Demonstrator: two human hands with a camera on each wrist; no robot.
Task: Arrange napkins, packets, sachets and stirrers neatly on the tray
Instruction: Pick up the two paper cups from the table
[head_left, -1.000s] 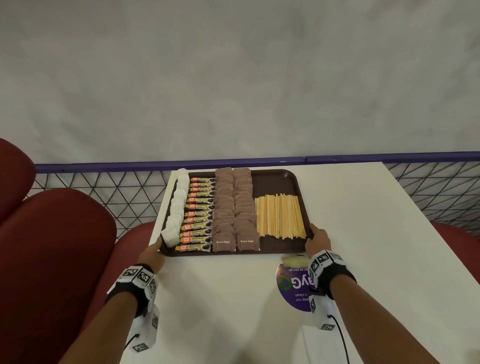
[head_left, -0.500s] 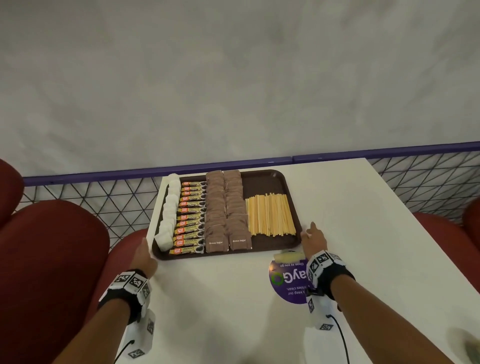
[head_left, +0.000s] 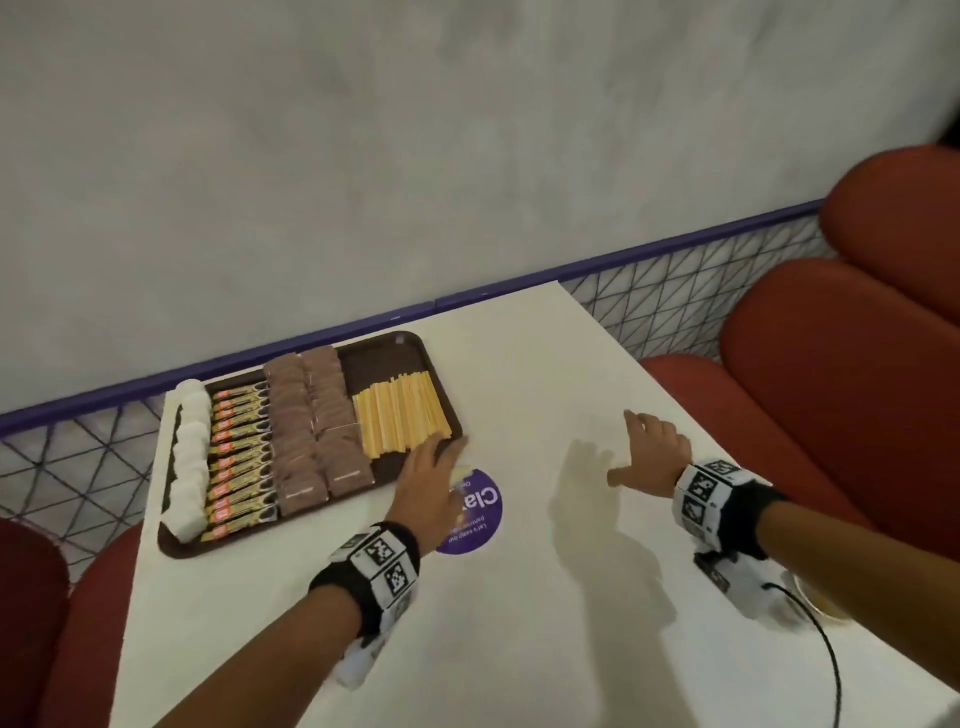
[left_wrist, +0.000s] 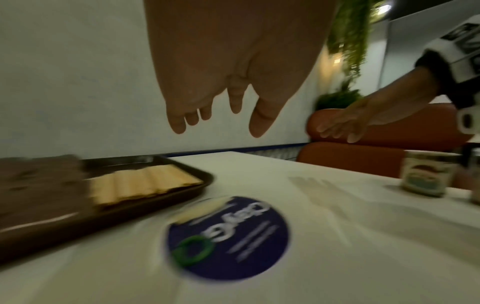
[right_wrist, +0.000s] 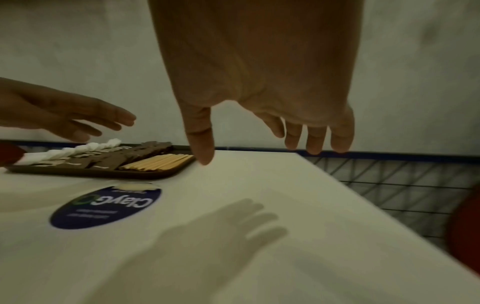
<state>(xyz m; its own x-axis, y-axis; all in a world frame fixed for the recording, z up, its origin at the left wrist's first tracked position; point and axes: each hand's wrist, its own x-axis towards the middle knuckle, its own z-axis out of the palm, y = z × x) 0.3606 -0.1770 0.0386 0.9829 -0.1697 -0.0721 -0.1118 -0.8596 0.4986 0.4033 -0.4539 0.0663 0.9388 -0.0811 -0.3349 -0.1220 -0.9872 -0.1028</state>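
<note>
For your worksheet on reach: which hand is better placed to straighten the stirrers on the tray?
Left. The left hand hovers by the stirrers at the tray's near corner; the right hand hangs apart over bare table.

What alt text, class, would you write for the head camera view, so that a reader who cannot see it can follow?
A dark brown plastic tray on a white table holds neat rows: white napkins, orange-and-black sachets, brown sugar packets and pale wooden stirrers. The open left hand hovers by the tray's near corner; the open right hand is apart, over bare table.
</note>
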